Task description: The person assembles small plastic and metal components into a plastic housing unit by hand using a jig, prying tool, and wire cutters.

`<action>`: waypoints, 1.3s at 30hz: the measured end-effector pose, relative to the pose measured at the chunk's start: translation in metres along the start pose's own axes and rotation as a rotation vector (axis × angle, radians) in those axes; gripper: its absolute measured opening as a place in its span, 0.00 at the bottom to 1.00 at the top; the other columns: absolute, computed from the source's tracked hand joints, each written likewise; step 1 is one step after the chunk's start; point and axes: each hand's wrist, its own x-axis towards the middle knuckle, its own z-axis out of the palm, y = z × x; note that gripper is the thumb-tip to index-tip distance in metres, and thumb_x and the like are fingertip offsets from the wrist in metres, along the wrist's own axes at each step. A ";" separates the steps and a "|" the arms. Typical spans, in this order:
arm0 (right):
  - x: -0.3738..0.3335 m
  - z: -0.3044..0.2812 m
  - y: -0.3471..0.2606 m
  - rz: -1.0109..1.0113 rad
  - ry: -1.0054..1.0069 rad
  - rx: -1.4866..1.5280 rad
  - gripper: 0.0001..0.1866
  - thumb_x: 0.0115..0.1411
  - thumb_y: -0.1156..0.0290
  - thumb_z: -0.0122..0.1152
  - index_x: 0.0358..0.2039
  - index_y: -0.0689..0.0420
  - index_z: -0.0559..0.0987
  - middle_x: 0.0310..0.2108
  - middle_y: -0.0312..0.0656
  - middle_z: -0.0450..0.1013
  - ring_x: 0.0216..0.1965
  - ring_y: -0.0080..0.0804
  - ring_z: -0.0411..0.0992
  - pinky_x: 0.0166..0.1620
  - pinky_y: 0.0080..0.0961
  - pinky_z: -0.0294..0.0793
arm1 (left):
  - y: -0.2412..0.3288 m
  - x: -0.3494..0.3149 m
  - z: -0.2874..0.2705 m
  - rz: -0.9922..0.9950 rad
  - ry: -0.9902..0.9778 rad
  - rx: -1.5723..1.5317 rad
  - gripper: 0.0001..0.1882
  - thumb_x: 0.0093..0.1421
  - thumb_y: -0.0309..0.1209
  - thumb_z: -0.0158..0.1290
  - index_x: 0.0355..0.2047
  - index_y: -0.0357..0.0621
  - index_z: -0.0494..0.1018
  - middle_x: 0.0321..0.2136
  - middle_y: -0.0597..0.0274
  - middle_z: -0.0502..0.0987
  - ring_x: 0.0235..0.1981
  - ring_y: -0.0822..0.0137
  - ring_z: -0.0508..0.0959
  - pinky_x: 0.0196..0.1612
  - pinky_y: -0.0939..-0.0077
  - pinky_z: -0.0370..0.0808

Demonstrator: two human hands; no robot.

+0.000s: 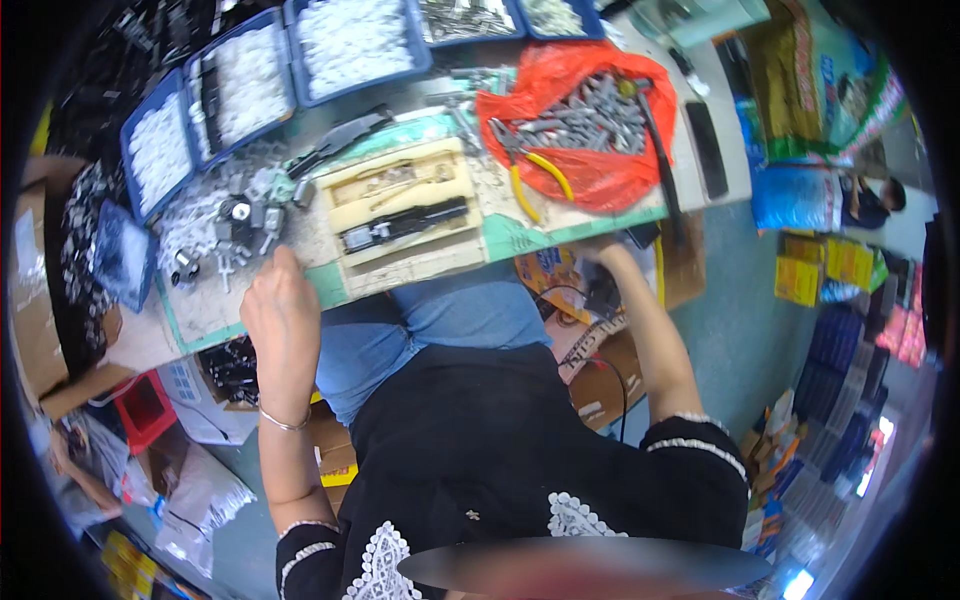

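Observation:
My left hand (282, 305) is at the table's front edge, beside a pile of small grey metal parts (245, 225). Its fingers are curled together, and what they hold, if anything, is hidden. To its right lies a cream-coloured block fixture (400, 205) with shaped recesses. A long black part (405, 226) sits in the fixture's near recess. My right hand (597, 247) is at the front edge farther right, partly below the tabletop, its fingers out of sight. Yellow-handled pliers (540, 182) lie on the table and a red plastic bag (500, 103) of grey metal pieces (595, 115).
Blue bins (294, 75) of small white parts line the table's back left. A black part (340, 138) lies behind the fixture. At the right end are a black bar (662, 160) and a flat black phone-like object (706, 150). Cardboard boxes (605, 385) stand beneath the table.

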 end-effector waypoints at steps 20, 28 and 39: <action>-0.004 -0.084 -0.270 -0.933 0.353 1.044 0.04 0.50 0.82 0.59 0.28 0.66 0.76 0.29 0.43 0.73 0.29 0.28 0.75 0.34 0.20 0.75 | 0.020 0.013 -0.007 -0.195 -0.079 -2.084 0.07 0.55 0.22 0.56 0.34 0.39 0.70 0.32 0.63 0.75 0.34 0.74 0.75 0.35 0.82 0.73; 0.033 -0.108 -0.257 -0.802 0.142 1.497 0.03 0.54 0.80 0.57 0.28 0.66 0.73 0.29 0.45 0.72 0.27 0.29 0.76 0.32 0.23 0.79 | -0.059 0.146 -0.012 0.213 0.587 -0.168 0.11 0.50 0.29 0.58 0.34 0.41 0.74 0.30 0.56 0.73 0.35 0.57 0.74 0.37 0.68 0.70; 0.035 -0.102 -0.258 -0.637 0.099 1.483 0.05 0.54 0.85 0.55 0.31 0.64 0.70 0.31 0.41 0.71 0.30 0.30 0.76 0.34 0.23 0.79 | -0.049 0.172 -0.003 0.310 0.460 -0.053 0.05 0.49 0.27 0.56 0.24 0.38 0.75 0.27 0.57 0.73 0.32 0.57 0.75 0.36 0.65 0.71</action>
